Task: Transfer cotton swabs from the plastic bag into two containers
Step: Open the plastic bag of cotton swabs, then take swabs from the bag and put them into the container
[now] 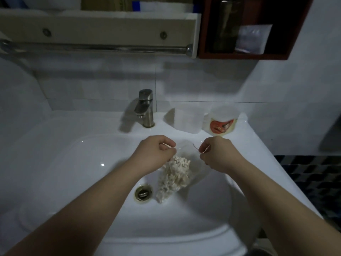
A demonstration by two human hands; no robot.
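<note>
Both forearms are bare. They enter from the lower corners and converge toward the centre. Left hand [156, 154]: back facing up, fingers curled, thumb and forefinger pinching the left edge of the bag [173, 177] mouth. Right hand [219, 156]: back facing up, fingers curled, fingertips pinching the right edge of the mouth. The hands are level with each other and apart, with the wrists nearly straight.

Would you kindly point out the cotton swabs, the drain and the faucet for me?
cotton swabs [175, 172]: head view, middle of the bundle.
drain [143, 192]: head view, its metal centre.
faucet [147, 113]: head view, its upright body.
</note>
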